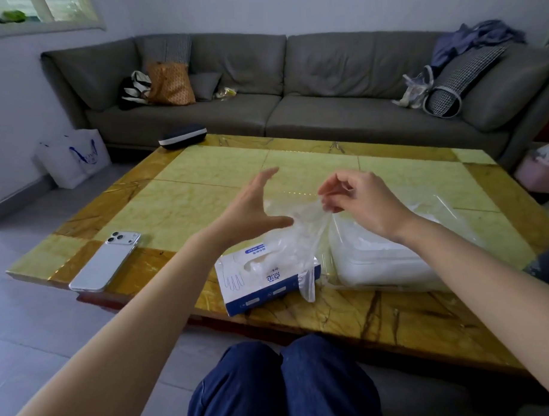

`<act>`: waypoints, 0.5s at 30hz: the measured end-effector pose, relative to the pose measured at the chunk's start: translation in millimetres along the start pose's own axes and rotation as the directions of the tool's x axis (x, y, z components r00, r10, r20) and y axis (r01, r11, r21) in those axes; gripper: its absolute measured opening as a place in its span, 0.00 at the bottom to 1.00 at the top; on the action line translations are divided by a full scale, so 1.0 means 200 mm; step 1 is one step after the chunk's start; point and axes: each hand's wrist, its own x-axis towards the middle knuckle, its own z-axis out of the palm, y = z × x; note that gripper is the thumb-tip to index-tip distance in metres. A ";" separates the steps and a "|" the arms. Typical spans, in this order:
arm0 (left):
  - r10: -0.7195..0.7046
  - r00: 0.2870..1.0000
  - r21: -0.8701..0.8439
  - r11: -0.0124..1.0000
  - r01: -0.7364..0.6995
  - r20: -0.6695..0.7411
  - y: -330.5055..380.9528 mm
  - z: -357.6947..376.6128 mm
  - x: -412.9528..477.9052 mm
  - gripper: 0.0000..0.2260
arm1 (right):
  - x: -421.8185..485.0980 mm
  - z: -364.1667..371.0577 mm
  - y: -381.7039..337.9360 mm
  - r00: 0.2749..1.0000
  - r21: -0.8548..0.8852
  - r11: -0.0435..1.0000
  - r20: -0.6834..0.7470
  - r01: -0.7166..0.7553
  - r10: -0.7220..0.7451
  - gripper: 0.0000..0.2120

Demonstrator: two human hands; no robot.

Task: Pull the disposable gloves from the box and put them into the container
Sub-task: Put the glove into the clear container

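Note:
A white and blue glove box (263, 281) lies near the table's front edge, with clear plastic gloves bunched in its top slot. My right hand (358, 200) pinches a thin transparent glove (302, 238) by its upper end, and the glove hangs down over the box's right end. My left hand (251, 208) hovers spread above the box, its thumb against the glove. To the right of the box stands a clear plastic container (390, 259) with white gloves piled inside.
A white phone (105, 260) lies face down at the table's left front corner. A dark case (182, 136) sits on the far left edge of the table (395, 312). A grey sofa (293, 82) with bags stands behind. My knees are below the table's front edge.

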 end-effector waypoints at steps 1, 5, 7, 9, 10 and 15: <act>0.017 0.994 0.012 1.000 -0.019 0.105 0.02 -0.01 0.02 0.32 | -0.01 -0.02 0.00 1.000 0.007 1.000 0.029 0.005 -0.005 0.07; 0.012 0.946 0.060 0.998 -0.033 0.325 0.09 -0.01 0.08 0.10 | -0.04 -0.14 0.04 1.000 0.112 0.993 0.011 -0.028 0.027 0.07; 0.024 0.967 0.014 1.000 -0.028 0.252 0.12 0.01 0.12 0.09 | -0.05 -0.20 0.10 0.997 0.111 0.990 0.005 -0.082 0.082 0.09; 0.034 0.985 -0.027 0.999 -0.030 0.169 0.16 0.02 0.17 0.10 | -0.06 -0.26 0.18 0.985 -0.039 0.985 0.042 -0.168 0.169 0.08; 0.038 0.989 -0.023 0.999 -0.036 0.140 0.19 0.02 0.20 0.10 | -0.07 -0.29 0.22 0.971 -0.163 0.963 0.069 -0.214 0.227 0.06; 0.155 0.982 0.151 0.974 -0.170 0.104 0.36 0.04 0.37 0.08 | -0.02 -0.46 0.25 0.958 -0.547 0.813 0.065 -0.199 0.278 0.25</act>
